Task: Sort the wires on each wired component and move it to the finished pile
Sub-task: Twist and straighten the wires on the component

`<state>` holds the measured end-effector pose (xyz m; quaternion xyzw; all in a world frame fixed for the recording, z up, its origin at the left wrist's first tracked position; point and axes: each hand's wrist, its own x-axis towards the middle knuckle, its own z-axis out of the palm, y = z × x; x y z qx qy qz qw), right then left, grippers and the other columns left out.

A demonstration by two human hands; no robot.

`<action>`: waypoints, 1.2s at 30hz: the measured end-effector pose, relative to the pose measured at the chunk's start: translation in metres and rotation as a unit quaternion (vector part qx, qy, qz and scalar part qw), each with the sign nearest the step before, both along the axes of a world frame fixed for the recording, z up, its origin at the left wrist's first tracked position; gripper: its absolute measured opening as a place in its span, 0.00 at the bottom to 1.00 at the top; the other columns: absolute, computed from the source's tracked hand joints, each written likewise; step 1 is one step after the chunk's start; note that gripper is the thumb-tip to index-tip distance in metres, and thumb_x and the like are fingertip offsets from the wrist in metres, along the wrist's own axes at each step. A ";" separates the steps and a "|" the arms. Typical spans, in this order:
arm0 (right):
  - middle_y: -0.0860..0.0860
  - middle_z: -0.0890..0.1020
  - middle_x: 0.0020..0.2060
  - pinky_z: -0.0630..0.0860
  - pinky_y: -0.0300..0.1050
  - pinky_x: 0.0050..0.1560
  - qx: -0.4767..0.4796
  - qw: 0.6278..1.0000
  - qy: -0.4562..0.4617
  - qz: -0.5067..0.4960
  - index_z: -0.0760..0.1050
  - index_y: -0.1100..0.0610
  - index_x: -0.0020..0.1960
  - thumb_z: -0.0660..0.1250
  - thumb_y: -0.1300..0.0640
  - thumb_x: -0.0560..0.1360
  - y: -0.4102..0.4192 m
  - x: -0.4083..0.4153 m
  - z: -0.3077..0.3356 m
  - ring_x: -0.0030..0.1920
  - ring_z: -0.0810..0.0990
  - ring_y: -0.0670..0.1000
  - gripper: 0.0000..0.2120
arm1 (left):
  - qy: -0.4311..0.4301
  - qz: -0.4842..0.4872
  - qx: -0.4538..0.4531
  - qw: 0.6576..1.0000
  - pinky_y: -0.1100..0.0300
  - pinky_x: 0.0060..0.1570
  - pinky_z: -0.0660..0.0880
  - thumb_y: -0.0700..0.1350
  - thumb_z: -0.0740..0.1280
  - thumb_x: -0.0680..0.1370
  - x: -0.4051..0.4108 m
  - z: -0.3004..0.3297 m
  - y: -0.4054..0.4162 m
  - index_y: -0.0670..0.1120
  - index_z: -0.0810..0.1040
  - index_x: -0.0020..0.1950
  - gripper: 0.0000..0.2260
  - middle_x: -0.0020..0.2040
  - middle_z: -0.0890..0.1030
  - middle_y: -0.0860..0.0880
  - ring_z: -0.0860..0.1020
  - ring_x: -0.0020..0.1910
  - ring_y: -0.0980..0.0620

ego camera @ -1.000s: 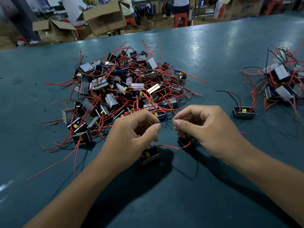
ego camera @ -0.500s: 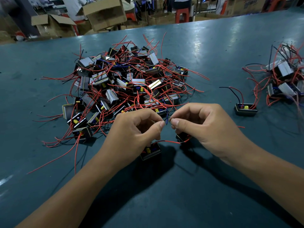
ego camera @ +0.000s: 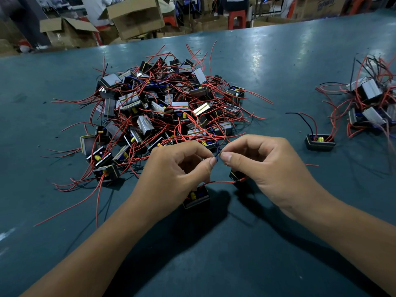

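Black boxy wired component (ego camera: 196,197) under left hand (ego camera: 175,168); both hands pinch its thin dark wire (ego camera: 217,156), right hand (ego camera: 263,166) nearer finished pile (ego camera: 368,103) far right.

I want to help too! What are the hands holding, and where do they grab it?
Both the left hand and the right hand pinch a thin dark wire between thumb and fingertip, near its end.

Overhead light, moderately bright. Pale glare patches on the counter (ego camera: 267,61) far side. Soft dark shadows under both forearms, falling toward camera. Wide-angle bowing at edges; background boxes (ego camera: 137,16) slightly soft; right edge blurred.
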<state>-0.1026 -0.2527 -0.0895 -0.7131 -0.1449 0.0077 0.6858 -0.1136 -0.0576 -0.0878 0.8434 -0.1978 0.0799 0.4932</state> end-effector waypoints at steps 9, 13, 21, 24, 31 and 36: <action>0.50 0.82 0.30 0.73 0.35 0.33 0.041 0.999 0.006 -0.017 0.84 0.57 0.40 0.75 0.61 0.72 0.006 -0.002 -0.001 0.31 0.76 0.45 0.03 | -0.030 0.009 -0.005 0.999 0.63 0.29 0.75 0.44 0.71 0.79 0.000 0.000 -0.002 0.50 0.83 0.44 0.04 0.34 0.82 0.50 0.79 0.29 0.53; 0.49 0.82 0.30 0.74 0.35 0.34 0.040 0.999 0.011 -0.014 0.84 0.56 0.40 0.75 0.60 0.71 0.005 -0.003 0.000 0.31 0.77 0.44 0.02 | -0.026 0.008 -0.007 1.000 0.62 0.30 0.75 0.45 0.71 0.79 -0.001 0.001 -0.001 0.51 0.83 0.45 0.03 0.34 0.82 0.51 0.79 0.29 0.53; 0.48 0.82 0.30 0.73 0.33 0.34 0.043 0.999 0.012 -0.016 0.85 0.55 0.40 0.75 0.59 0.71 0.006 -0.003 0.000 0.31 0.76 0.42 0.01 | -0.027 0.005 -0.004 1.000 0.62 0.31 0.75 0.43 0.72 0.79 -0.002 0.003 -0.001 0.50 0.84 0.46 0.03 0.34 0.82 0.51 0.80 0.30 0.52; 0.49 0.82 0.31 0.74 0.34 0.34 0.041 0.999 0.010 -0.015 0.85 0.54 0.41 0.75 0.56 0.69 0.006 -0.003 0.001 0.31 0.77 0.43 0.02 | -0.028 0.007 -0.003 1.000 0.63 0.31 0.75 0.43 0.71 0.79 -0.002 0.003 -0.001 0.50 0.84 0.46 0.03 0.34 0.82 0.51 0.80 0.31 0.52; 0.49 0.82 0.30 0.73 0.33 0.34 0.046 0.999 0.005 -0.014 0.85 0.56 0.41 0.74 0.54 0.67 0.007 -0.003 0.001 0.32 0.76 0.43 0.06 | -0.037 0.007 -0.003 0.999 0.60 0.30 0.76 0.44 0.71 0.79 -0.002 0.002 -0.002 0.50 0.84 0.46 0.03 0.34 0.82 0.51 0.80 0.30 0.52; 0.48 0.82 0.29 0.73 0.34 0.34 0.050 0.999 0.011 -0.016 0.85 0.55 0.40 0.74 0.53 0.67 0.007 -0.003 0.001 0.31 0.76 0.43 0.06 | -0.042 0.012 -0.008 0.999 0.58 0.29 0.76 0.44 0.71 0.78 -0.001 0.002 -0.001 0.50 0.84 0.45 0.03 0.33 0.82 0.50 0.79 0.29 0.51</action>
